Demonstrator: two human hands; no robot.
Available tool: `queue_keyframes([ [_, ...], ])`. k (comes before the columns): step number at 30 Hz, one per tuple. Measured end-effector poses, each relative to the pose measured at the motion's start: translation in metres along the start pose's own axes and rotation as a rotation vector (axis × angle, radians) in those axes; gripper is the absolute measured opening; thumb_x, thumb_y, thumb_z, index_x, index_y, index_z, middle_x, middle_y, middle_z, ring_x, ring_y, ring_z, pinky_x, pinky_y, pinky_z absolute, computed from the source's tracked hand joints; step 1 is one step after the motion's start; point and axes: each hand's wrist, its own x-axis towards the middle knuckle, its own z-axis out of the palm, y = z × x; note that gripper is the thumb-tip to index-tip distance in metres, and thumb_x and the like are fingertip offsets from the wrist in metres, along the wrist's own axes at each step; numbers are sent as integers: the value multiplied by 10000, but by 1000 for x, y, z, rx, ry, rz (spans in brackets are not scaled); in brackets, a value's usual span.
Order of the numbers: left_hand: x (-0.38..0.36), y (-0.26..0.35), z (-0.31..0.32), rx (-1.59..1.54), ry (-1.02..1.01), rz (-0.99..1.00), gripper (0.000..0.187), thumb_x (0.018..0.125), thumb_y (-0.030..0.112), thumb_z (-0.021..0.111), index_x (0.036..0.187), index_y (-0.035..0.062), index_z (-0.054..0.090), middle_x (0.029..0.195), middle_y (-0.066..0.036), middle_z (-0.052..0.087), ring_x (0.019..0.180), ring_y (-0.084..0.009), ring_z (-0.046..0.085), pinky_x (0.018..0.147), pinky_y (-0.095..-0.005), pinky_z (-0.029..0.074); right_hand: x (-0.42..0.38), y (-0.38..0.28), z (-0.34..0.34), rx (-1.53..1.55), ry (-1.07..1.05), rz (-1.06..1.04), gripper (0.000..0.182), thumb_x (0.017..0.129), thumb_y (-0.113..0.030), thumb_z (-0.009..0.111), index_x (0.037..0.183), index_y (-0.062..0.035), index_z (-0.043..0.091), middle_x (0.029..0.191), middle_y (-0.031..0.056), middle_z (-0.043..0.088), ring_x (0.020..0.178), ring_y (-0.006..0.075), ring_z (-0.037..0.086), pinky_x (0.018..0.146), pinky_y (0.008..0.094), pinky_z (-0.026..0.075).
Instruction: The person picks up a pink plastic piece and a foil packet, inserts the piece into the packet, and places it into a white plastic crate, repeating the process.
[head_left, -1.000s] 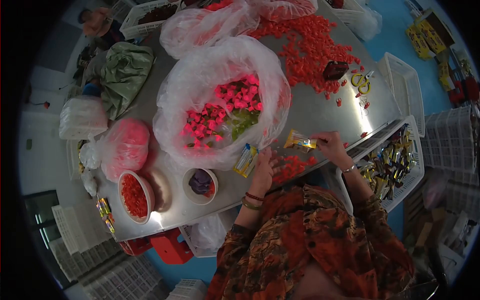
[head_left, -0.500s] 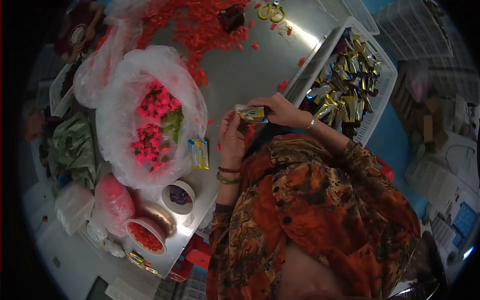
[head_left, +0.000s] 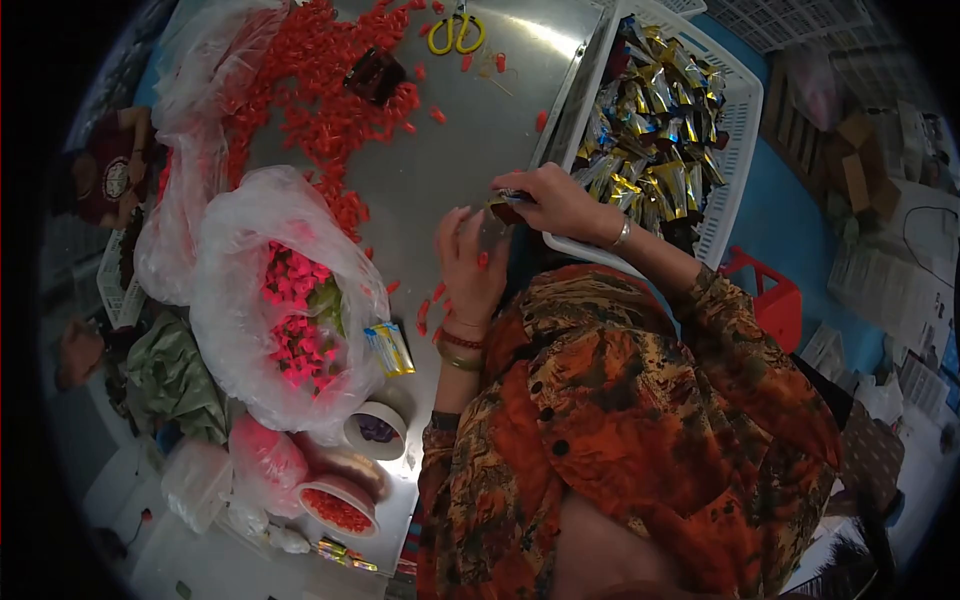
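In my right hand (head_left: 565, 207), which wears a silver bracelet, a small shiny foil packet (head_left: 508, 198) is pinched between thumb and fingers. My left hand (head_left: 470, 265) is just left of it, fingers spread, apart from the packet. A small red piece (head_left: 483, 259) shows against the left hand. Other red pieces (head_left: 422, 318) lie on the metal table beside that wrist. A flat yellow-and-blue packet (head_left: 390, 348) rests farther left, by a clear plastic bag (head_left: 225, 260) that holds bright pink pieces (head_left: 300, 350) and some green ones.
A white basket (head_left: 745, 130) full of gold and dark foil packets (head_left: 665, 120) stands at right. Loose red pieces (head_left: 320, 110) cover the far table, with a dark block (head_left: 375, 75) and yellow-handled scissors (head_left: 456, 34). Two bowls, one with red bits (head_left: 335, 510), sit near left.
My left hand has let go of the packet and spread its fingers. My right hand keeps the packet, now turned so its yellow face no longer shows. The view has shifted.
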Motion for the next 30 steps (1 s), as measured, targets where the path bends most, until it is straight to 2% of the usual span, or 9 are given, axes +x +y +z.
queue_keyframes([
  [2, 1, -5, 12, -126, 47, -30, 441, 835, 28, 710, 1245, 56, 553, 1242, -133, 556, 1125, -243, 571, 878, -346, 504, 3, 8, 8, 109, 6, -25, 339, 752, -21, 620, 1087, -21, 674, 818, 224, 663, 740, 381, 657, 670, 406, 532],
  [3, 2, -5, 14, -189, 71, -45, 421, 840, 28, 707, 1234, 56, 561, 1233, -135, 567, 1106, -242, 583, 886, -342, 501, 5, 6, 7, 152, -34, 21, 321, 790, -49, 629, 1107, -12, 665, 794, 196, 667, 707, 323, 660, 649, 381, 525],
  [6, -3, -3, 14, -465, 60, -398, 326, 867, 4, 675, 1180, 32, 588, 1159, -133, 616, 1032, -233, 616, 886, -316, 499, 7, -2, 0, 361, -170, 190, 306, 886, -132, 648, 1154, 15, 644, 762, 119, 677, 653, 171, 650, 608, 314, 508],
  [8, -4, -12, 19, -524, 142, -348, 248, 898, -14, 631, 1143, 17, 604, 1101, -110, 639, 984, -204, 625, 870, -300, 501, 9, -6, -4, 610, -283, 339, 328, 924, -190, 653, 1164, 33, 640, 795, 77, 683, 673, 101, 621, 609, 279, 499],
  [11, -8, -17, 23, -679, 248, -441, 173, 941, -17, 585, 1109, 6, 621, 1082, -68, 645, 952, -146, 612, 838, -267, 500, 9, -2, 9, 868, -237, 282, 378, 955, -214, 633, 1224, 51, 613, 835, 30, 666, 676, 73, 584, 609, 244, 481],
  [17, -11, -19, 4, -885, 312, -633, 170, 981, 65, 592, 1125, -10, 644, 1026, -42, 669, 923, -97, 613, 841, -250, 500, 16, -11, 12, 786, -277, 208, 414, 938, -180, 662, 1298, 13, 593, 835, 30, 700, 716, 64, 618, 665, 229, 521],
  [23, -15, -28, -11, -883, 318, -670, 154, 988, 68, 580, 1109, -10, 632, 992, -14, 660, 890, -66, 591, 814, -224, 486, 27, -10, 34, 770, -224, 234, 289, 946, -114, 632, 1197, 27, 651, 789, 28, 696, 699, 54, 611, 611, 223, 489],
  [26, -17, -30, -20, -883, 377, -659, 145, 996, 68, 565, 1109, -4, 619, 1002, -4, 649, 901, -55, 572, 823, -211, 471, 34, -9, 51, 682, -114, 101, 222, 950, -107, 624, 1109, 42, 671, 759, 36, 684, 677, 51, 594, 594, 220, 470],
  [30, -14, -30, -35, -859, 430, -635, 144, 1003, 83, 553, 1109, 2, 608, 1007, -5, 640, 902, -55, 567, 837, -210, 460, 39, -22, 61, 724, -20, 214, 203, 944, -100, 634, 1100, 28, 646, 782, 24, 655, 682, 58, 565, 616, 216, 463],
])
